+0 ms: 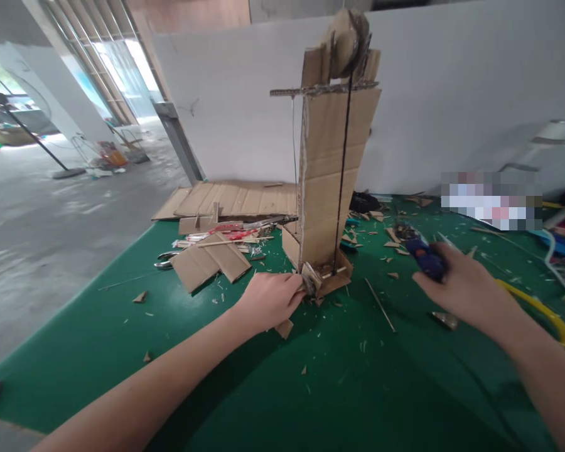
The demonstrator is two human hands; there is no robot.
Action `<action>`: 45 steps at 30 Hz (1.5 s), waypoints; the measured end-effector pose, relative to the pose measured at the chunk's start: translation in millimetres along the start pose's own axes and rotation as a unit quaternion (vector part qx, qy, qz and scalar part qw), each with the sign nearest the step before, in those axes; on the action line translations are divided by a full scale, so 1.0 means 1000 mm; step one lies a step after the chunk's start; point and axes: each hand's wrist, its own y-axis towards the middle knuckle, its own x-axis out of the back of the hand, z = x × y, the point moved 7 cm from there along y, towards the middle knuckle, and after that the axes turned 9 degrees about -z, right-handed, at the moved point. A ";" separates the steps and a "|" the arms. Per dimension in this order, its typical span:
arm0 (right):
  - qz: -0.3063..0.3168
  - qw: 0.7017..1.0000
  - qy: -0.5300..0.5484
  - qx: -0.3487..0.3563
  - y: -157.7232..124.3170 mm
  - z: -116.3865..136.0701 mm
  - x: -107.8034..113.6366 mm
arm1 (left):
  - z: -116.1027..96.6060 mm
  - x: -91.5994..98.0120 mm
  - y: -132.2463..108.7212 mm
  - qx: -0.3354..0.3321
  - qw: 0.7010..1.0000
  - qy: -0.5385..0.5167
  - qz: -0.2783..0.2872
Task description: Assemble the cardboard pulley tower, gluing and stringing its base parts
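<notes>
A tall cardboard tower stands upright on the green table, with a rounded cardboard wheel at its top. A black cord runs down its front to a thin wooden stick at the base. My left hand is closed around a small layered cardboard piece at the foot of the tower; its fingertips are partly hidden. Off to the right, my right hand grips a dark blue tool with a blurred front end; its exact kind is unclear.
Flat cardboard pieces and red-handled tools lie left of the tower. A thin rod rests in front, among cardboard scraps. At the right are a yellow curved tube and a pixelated patch. A white board stands behind.
</notes>
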 end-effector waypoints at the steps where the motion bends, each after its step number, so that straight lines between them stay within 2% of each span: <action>1: 0.007 1.000 0.019 -0.016 -0.003 0.004 -0.001 | 0.001 0.000 0.000 0.007 1.000 0.001 0.001; 3: 0.006 0.998 0.051 -0.036 -0.010 0.012 -0.004 | 0.002 0.000 0.000 0.014 1.000 0.002 0.001; 7: -0.018 0.997 0.077 -0.017 -0.017 0.020 -0.011 | 0.004 0.004 0.000 -0.006 1.000 -0.003 0.002; 10: -0.014 0.999 0.049 -0.014 -0.018 0.011 -0.020 | 0.006 0.008 0.000 -0.022 1.000 -0.010 -0.001; 16: 0.026 0.999 0.030 -0.037 -0.018 -0.008 -0.033 | 0.012 0.009 0.000 -0.012 1.000 -0.016 0.000; 31: 0.041 0.999 0.018 -0.016 -0.021 -0.005 -0.045 | 0.012 0.013 0.001 0.041 0.998 -0.055 -0.010; 45: 0.058 0.998 0.003 0.020 -0.026 0.002 -0.046 | -0.015 0.013 -0.003 -0.015 0.997 -0.041 -0.056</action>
